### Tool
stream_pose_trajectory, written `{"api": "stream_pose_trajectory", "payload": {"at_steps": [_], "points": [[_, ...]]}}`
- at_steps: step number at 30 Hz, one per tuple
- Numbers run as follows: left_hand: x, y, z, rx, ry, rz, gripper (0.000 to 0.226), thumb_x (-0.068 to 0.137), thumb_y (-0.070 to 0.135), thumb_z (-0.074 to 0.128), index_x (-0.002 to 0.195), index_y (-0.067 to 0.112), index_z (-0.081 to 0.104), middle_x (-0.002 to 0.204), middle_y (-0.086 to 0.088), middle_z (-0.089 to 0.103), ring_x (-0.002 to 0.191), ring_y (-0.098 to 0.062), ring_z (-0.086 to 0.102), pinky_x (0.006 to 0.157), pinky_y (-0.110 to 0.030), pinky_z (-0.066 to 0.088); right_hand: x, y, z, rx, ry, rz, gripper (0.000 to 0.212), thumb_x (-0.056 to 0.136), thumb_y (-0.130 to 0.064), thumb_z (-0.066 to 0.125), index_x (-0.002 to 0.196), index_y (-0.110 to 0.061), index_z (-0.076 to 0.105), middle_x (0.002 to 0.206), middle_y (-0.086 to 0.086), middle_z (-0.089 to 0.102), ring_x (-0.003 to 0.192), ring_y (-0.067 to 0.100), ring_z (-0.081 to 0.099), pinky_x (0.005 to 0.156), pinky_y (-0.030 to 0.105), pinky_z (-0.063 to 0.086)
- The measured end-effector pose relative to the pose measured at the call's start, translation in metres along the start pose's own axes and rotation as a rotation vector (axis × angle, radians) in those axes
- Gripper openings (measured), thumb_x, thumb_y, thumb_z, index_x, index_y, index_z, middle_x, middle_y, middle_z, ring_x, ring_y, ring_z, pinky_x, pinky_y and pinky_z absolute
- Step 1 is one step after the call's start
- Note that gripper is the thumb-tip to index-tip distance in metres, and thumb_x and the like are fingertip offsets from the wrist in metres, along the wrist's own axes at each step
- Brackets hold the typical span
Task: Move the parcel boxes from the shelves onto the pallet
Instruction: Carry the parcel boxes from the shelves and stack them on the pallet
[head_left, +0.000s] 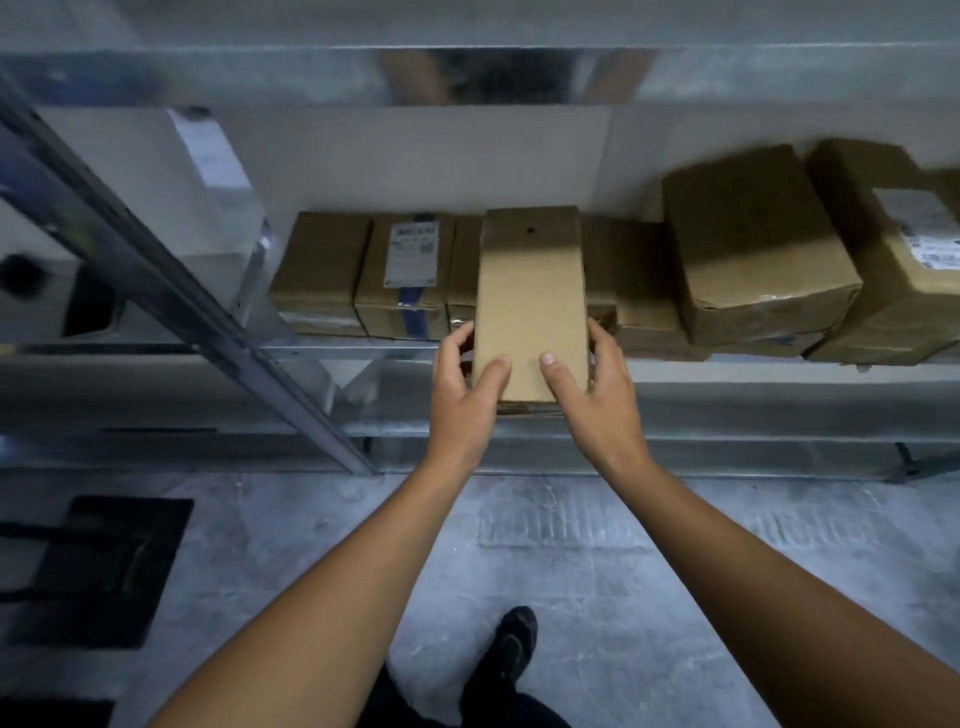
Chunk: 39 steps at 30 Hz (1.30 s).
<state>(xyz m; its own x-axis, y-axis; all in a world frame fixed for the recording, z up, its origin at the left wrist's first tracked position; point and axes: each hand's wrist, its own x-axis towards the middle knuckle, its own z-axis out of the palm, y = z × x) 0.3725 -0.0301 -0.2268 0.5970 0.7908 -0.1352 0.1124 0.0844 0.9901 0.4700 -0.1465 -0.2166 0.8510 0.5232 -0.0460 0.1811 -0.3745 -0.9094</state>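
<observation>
A long narrow brown parcel box (530, 291) sticks out over the front edge of the metal shelf (363, 349). My left hand (465, 387) grips its near left side, thumb on top and fingers round the edge. On the near right side my right hand (592, 389) grips it the same way. More brown parcel boxes stand on the shelf: one with a white label (408, 278) to the left, a plain one (319, 273) further left, and a large tilted one (753, 244) to the right. No pallet is in view.
A slanted metal brace (171, 291) crosses the rack at the left. A labelled box (909, 260) lies at the far right of the shelf. A lower shelf rail (675, 447) runs below. My dark shoe (511, 644) stands on the grey concrete floor (597, 571). A black mat (98, 566) lies at left.
</observation>
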Motion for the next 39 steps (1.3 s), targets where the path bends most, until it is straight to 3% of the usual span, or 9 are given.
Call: {"api": "stream_pose_trajectory", "payload": {"at_steps": [4, 10, 15, 20, 26, 30, 34, 37, 39], "points": [[-0.009, 0.000, -0.050, 0.012, 0.072, 0.062, 0.058, 0.086, 0.054, 0.070, 0.135, 0.033, 0.050, 0.130, 0.008, 0.065, 0.114, -0.003, 0.065, 0.086, -0.022, 0.056, -0.013, -0.020, 0.036, 0.010, -0.109, -0.056, 0.077, 0.099, -0.046, 0.069, 0.162, -0.023, 0.032, 0.157, 0.001, 0.045, 0.141, 0.016, 0.048, 0.116, 0.048, 0.045], [-0.032, -0.006, -0.135, -0.066, 0.225, 0.081, 0.047, 0.092, 0.034, 0.071, 0.133, 0.028, 0.049, 0.125, 0.015, 0.064, 0.109, 0.008, 0.064, 0.082, -0.011, 0.051, -0.038, -0.062, 0.106, -0.074, -0.234, -0.184, 0.085, 0.093, -0.059, 0.065, 0.164, -0.027, 0.030, 0.155, -0.004, 0.041, 0.138, 0.008, 0.044, 0.117, 0.039, 0.041], [-0.064, -0.019, -0.232, -0.096, 0.338, 0.078, 0.056, 0.097, 0.030, 0.071, 0.146, 0.029, 0.045, 0.131, 0.020, 0.060, 0.114, 0.010, 0.061, 0.085, -0.009, 0.050, -0.087, -0.096, 0.189, -0.111, -0.337, -0.280, 0.081, 0.092, -0.058, 0.060, 0.163, -0.032, 0.031, 0.147, -0.007, 0.045, 0.133, 0.001, 0.042, 0.109, 0.022, 0.037], [-0.105, -0.036, -0.331, -0.112, 0.474, 0.065, 0.063, 0.093, 0.039, 0.071, 0.150, 0.033, 0.046, 0.137, 0.020, 0.060, 0.119, 0.007, 0.061, 0.094, -0.015, 0.052, -0.146, -0.127, 0.273, -0.150, -0.464, -0.349, 0.081, 0.092, -0.059, 0.059, 0.163, -0.030, 0.031, 0.147, -0.010, 0.045, 0.132, 0.001, 0.041, 0.110, 0.029, 0.036], [-0.152, -0.049, -0.450, -0.131, 0.644, 0.071, 0.060, 0.098, 0.029, 0.072, 0.152, 0.031, 0.045, 0.138, 0.019, 0.059, 0.117, 0.011, 0.060, 0.087, -0.010, 0.050, -0.214, -0.171, 0.375, -0.162, -0.618, -0.426, 0.096, 0.086, -0.076, 0.049, 0.165, -0.027, 0.028, 0.160, -0.002, 0.042, 0.141, 0.008, 0.041, 0.112, 0.031, 0.035], [-0.183, -0.049, -0.526, -0.113, 0.780, 0.080, 0.061, 0.099, 0.029, 0.071, 0.154, 0.029, 0.044, 0.142, 0.013, 0.058, 0.120, 0.010, 0.058, 0.089, -0.009, 0.049, -0.259, -0.206, 0.442, -0.135, -0.747, -0.492, 0.086, 0.092, -0.065, 0.057, 0.165, -0.028, 0.028, 0.157, -0.001, 0.045, 0.140, 0.010, 0.045, 0.112, 0.034, 0.040], [-0.212, -0.052, -0.592, -0.110, 0.925, 0.081, 0.060, 0.098, 0.031, 0.071, 0.152, 0.032, 0.044, 0.142, 0.014, 0.058, 0.120, 0.010, 0.058, 0.091, -0.011, 0.051, -0.301, -0.239, 0.503, -0.091, -0.872, -0.561, 0.081, 0.093, -0.057, 0.058, 0.163, -0.025, 0.033, 0.154, -0.004, 0.047, 0.139, 0.006, 0.042, 0.113, 0.026, 0.037], [-0.232, -0.057, -0.636, -0.131, 1.022, 0.066, 0.064, 0.095, 0.039, 0.071, 0.153, 0.032, 0.044, 0.139, 0.015, 0.060, 0.118, 0.007, 0.061, 0.091, -0.018, 0.053, -0.329, -0.256, 0.550, -0.065, -0.973, -0.629, 0.067, 0.095, -0.053, 0.058, 0.156, -0.034, 0.040, 0.143, -0.014, 0.051, 0.133, 0.000, 0.043, 0.100, 0.011, 0.034], [-0.243, -0.061, -0.666, -0.151, 1.094, 0.062, 0.065, 0.093, 0.042, 0.071, 0.152, 0.031, 0.045, 0.139, 0.016, 0.060, 0.119, 0.005, 0.062, 0.093, -0.020, 0.053, -0.346, -0.267, 0.583, -0.059, -1.048, -0.646, 0.063, 0.096, -0.053, 0.058, 0.155, -0.035, 0.043, 0.142, -0.013, 0.054, 0.134, 0.003, 0.045, 0.099, 0.015, 0.037]]}}
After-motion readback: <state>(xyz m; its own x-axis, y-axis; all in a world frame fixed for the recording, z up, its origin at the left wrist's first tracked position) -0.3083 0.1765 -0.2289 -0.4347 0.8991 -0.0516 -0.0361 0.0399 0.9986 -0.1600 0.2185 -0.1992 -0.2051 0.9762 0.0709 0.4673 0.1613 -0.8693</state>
